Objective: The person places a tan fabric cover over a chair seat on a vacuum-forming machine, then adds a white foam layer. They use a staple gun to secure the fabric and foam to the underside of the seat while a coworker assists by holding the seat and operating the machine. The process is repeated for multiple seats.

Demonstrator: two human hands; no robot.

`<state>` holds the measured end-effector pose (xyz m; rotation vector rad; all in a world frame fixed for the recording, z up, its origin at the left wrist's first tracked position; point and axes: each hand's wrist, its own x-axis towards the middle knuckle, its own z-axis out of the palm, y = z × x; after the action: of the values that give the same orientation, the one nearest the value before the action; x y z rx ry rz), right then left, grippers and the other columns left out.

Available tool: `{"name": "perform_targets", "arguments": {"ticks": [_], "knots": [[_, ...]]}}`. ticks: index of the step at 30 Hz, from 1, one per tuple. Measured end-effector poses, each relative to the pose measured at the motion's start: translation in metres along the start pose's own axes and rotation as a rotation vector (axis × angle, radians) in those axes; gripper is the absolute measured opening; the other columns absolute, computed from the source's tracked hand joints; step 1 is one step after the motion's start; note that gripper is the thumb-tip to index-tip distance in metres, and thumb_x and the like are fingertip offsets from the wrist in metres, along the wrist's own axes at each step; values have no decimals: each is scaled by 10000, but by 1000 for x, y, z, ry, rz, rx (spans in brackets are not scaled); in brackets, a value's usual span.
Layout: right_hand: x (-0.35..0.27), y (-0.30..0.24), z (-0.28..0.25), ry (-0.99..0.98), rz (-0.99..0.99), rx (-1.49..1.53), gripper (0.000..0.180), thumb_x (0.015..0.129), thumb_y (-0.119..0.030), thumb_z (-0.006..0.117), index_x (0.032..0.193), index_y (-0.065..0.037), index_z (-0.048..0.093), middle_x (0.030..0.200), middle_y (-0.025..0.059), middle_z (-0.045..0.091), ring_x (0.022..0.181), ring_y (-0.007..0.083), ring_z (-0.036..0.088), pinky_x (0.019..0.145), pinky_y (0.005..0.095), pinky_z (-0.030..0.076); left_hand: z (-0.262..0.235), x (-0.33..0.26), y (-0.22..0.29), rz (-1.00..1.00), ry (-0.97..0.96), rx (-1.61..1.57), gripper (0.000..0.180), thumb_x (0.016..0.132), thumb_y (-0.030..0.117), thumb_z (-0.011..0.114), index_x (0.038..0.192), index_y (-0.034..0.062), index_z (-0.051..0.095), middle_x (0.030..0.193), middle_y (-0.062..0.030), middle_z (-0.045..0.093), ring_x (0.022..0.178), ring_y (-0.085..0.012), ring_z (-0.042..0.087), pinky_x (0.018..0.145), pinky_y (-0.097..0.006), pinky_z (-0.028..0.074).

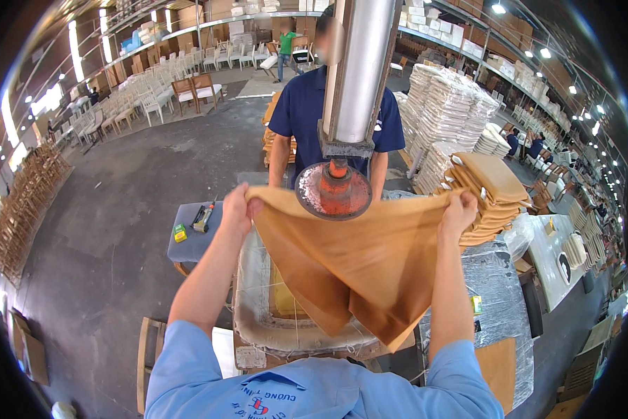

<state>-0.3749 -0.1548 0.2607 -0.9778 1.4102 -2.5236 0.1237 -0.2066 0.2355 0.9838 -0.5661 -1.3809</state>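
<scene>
Head view: seat frame (258,328) half hidden behind held tan cloth (356,258).

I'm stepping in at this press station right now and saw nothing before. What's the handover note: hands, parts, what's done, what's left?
Left hand: gripping the left top corner of the tan cover sheet.
Right hand: gripping its right top corner.
The sheet is held up, spread between both hands, lower part hanging folded over the seat form on the bench, below the round orange press pad.
Stack of finished tan seat pads at right.
Done: sheet picked up, spread.
Left: sheet is not yet laid on the form.
</scene>
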Motion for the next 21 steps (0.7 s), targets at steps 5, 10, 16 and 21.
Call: {"name": "perform_targets", "arguments": {"ticks": [5,10,16,21], "knots": [[76,-44,85,-115,93,69,301,840,59,726,1107,36,590,1025,111,622,846,177,634,619,309,562,61,41,98,174,43,40,330,1095,305,526,1136,2,650,1043,-165,767,910,-301,782,775,-397,640],[114,-85,156,-164,273,173,325,870,86,689,1159,24,554,1057,140,655,860,250,696,714,395,675,93,55,194,383,-28,274,342,1091,304,495,1202,35,673,1147,-140,773,991,-287,768,924,-433,592],[122,-91,181,-224,350,289,265,887,114,658,1130,59,567,1056,170,658,828,275,709,697,389,686,86,49,229,470,-49,338,393,1088,341,481,1250,37,668,1134,-131,793,1024,-286,762,909,-404,535],[103,-34,152,-320,453,183,119,934,43,641,1052,39,625,969,140,684,801,270,715,712,408,671,37,57,184,261,-27,335,359,1080,306,500,1244,33,667,1121,-154,789,969,-282,777,792,-388,595]]}}
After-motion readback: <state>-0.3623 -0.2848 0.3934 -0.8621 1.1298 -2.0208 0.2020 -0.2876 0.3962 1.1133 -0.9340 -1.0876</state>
